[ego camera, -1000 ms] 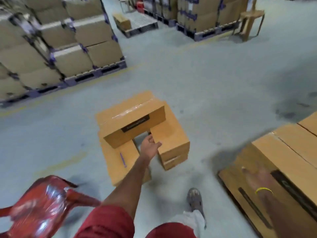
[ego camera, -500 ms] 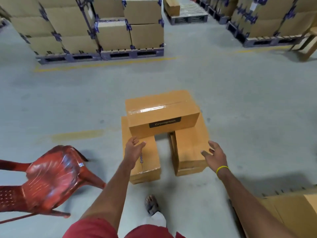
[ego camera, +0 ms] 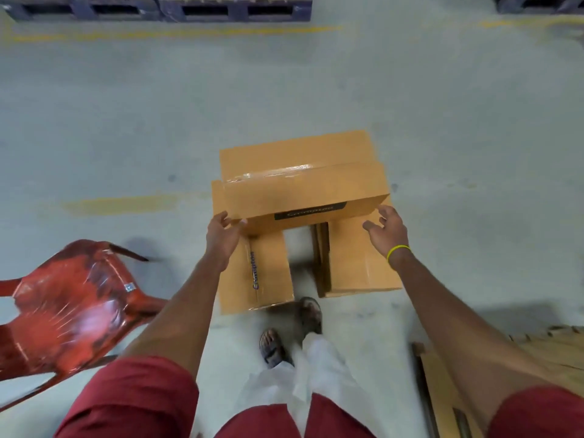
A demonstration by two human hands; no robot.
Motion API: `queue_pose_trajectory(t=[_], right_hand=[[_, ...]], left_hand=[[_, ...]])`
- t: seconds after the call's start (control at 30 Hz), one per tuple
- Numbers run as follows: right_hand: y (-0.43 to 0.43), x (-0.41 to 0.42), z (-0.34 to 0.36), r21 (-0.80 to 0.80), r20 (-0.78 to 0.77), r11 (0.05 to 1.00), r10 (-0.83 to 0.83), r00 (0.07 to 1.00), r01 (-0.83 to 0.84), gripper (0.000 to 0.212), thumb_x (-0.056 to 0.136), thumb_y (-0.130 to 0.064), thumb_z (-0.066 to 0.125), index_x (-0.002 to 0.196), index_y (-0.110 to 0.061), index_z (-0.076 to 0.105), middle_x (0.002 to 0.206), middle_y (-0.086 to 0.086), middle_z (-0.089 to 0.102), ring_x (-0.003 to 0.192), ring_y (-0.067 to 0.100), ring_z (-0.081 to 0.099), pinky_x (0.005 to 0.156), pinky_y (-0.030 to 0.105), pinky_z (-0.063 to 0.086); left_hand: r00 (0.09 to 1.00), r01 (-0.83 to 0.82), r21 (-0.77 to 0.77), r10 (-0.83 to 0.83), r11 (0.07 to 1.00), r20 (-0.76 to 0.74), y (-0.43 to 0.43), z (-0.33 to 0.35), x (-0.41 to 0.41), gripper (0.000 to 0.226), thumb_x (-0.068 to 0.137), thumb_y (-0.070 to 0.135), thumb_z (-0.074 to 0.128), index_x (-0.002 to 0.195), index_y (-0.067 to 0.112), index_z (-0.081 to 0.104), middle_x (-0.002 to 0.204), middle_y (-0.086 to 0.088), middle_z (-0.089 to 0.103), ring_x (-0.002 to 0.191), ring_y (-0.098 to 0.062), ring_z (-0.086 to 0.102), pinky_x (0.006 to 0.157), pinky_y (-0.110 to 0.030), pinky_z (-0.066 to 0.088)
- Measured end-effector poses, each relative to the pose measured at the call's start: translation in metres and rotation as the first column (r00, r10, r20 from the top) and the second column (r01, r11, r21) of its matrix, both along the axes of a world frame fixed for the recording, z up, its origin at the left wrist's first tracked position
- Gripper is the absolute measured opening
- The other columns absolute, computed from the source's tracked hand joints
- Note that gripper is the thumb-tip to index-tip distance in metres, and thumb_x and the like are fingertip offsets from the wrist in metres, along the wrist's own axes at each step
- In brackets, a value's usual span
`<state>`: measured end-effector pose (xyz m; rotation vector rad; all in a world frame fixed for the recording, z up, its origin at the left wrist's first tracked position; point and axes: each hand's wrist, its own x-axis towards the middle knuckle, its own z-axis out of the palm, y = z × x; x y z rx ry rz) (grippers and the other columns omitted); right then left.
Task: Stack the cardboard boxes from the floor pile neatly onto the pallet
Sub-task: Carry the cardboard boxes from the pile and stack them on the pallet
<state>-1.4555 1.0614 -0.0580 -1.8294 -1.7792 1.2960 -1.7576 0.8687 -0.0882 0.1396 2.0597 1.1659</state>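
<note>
The left hand [ego camera: 222, 237] curls round the near left corner of the top box [ego camera: 303, 191], thumb on its front face. The right hand [ego camera: 387, 230] is spread open just beside the box's right end; whether it touches, I cannot tell. The top box lies across two lower boxes, the left box [ego camera: 259, 273] and the right box [ego camera: 357, 260], on the grey floor [ego camera: 316, 90]. A red chair [ego camera: 69, 298] stands to the left, and blue pallets [ego camera: 234, 7] sit far off.
</note>
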Motion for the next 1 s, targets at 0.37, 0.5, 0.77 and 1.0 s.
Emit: queue_pose_trajectory(t=[0.37,0.5,0.77,1.0], right_hand=[[0.176,-0.045,-0.129,0.068,0.092,0.977,-0.207,0.974,0.202,0.062,0.086,-0.027,0.071,0.143,-0.012,0.050,0.145,0.010,0.052,0.133,0.026,0.051,0.111,0.029,0.036],[0.198,-0.050,-0.167,0.001,0.087,0.973,-0.228,0.970,0.229,0.074,0.081,-0.052,0.072,0.142,-0.016,0.051,0.140,0.006,0.058,0.131,0.025,0.053,0.109,0.029,0.037],[0.183,-0.019,-0.137,0.003,0.048,0.970,-0.244,0.969,0.244,0.054,0.076,-0.046,0.080,0.121,-0.018,0.068,0.115,0.000,0.068,0.110,0.020,0.063,0.097,0.028,0.046],[0.089,0.068,-0.049,-0.005,0.009,0.910,-0.415,0.910,0.415,0.069,0.070,-0.054,0.082,0.129,-0.022,0.065,0.133,0.000,0.064,0.125,0.023,0.058,0.111,0.035,0.042]], left_hand=[[0.979,-0.095,-0.164,0.063,0.982,-0.193,0.091,-0.108,-0.060,0.079,0.092,0.023,0.078,0.158,0.010,0.036,0.157,-0.005,0.046,0.141,-0.020,0.046,0.115,-0.030,0.037],[0.991,-0.114,-0.189,0.097,0.975,-0.094,0.100,-0.143,-0.071,0.087,0.080,0.046,0.084,0.145,0.008,0.042,0.137,-0.002,0.060,0.125,-0.024,0.058,0.112,-0.043,0.046],[1.000,0.005,-0.163,-0.005,0.987,0.001,0.069,-0.123,-0.073,0.099,0.057,0.058,0.088,0.140,0.013,0.058,0.125,-0.001,0.071,0.111,-0.021,0.069,0.100,-0.044,0.057],[0.991,0.124,-0.134,-0.128,0.983,-0.026,0.038,-0.039,-0.040,0.064,0.077,0.049,0.087,0.127,0.013,0.067,0.116,-0.004,0.073,0.104,-0.026,0.070,0.094,-0.046,0.059]])
